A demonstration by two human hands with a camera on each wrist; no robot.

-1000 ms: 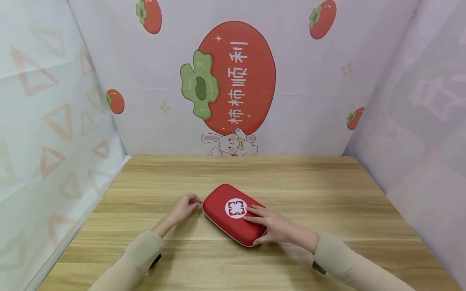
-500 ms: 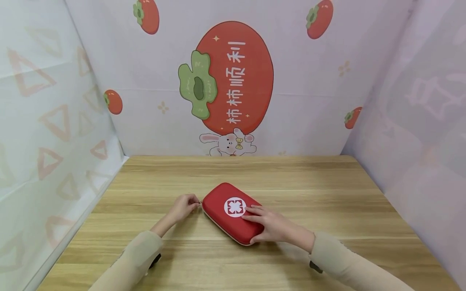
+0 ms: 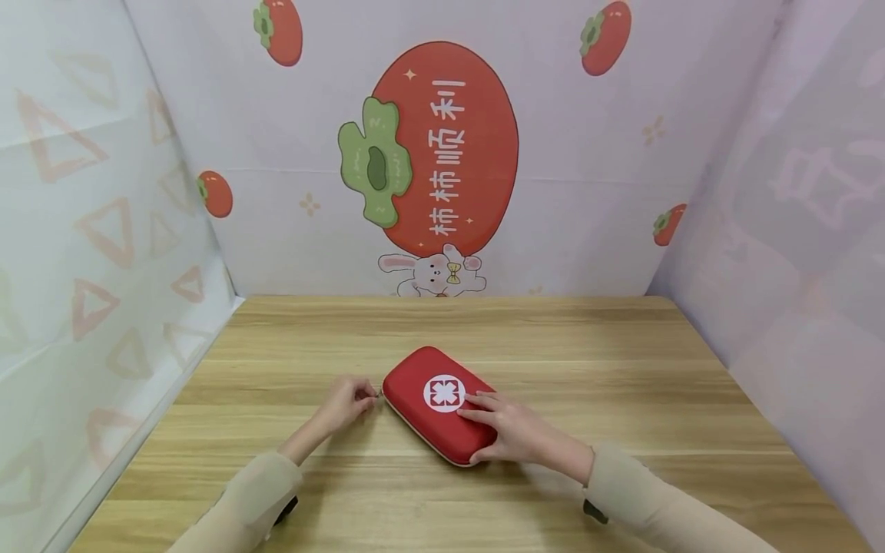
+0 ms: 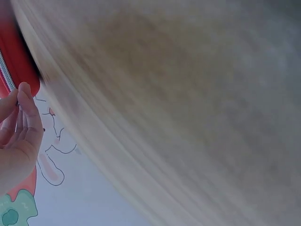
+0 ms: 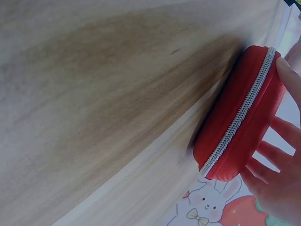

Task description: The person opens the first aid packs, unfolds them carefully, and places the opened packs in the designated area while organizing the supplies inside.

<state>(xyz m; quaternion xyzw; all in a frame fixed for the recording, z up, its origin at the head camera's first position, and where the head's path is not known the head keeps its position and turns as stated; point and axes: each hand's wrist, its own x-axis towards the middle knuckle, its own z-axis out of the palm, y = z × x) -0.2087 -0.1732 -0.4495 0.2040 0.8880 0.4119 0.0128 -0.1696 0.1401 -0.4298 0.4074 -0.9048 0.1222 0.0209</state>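
A red zippered first-aid case (image 3: 415, 384) with a white round emblem lies slanted on the table. At its left corner, my left hand (image 3: 351, 401) pinches the small zipper pull (image 4: 17, 102) between thumb and index finger. The pull is mostly covered by the fingertips. My right hand (image 3: 515, 434) holds the case's right end, its fingers spread over the lid and the thumb at the near edge. Along the side seen in the right wrist view, the silver zipper (image 5: 240, 113) runs with its teeth joined.
The wood-grain table (image 3: 553, 338) reaches back to a printed cloth wall (image 3: 581, 230) with persimmons and a rabbit. Cloth side walls (image 3: 138, 253) stand left and right. A dark wrist device (image 3: 285, 510) shows under the left sleeve.
My left hand has shifted slightly toward the near side with the zipper pull, around the case's left corner. The right hand keeps its hold on the case.
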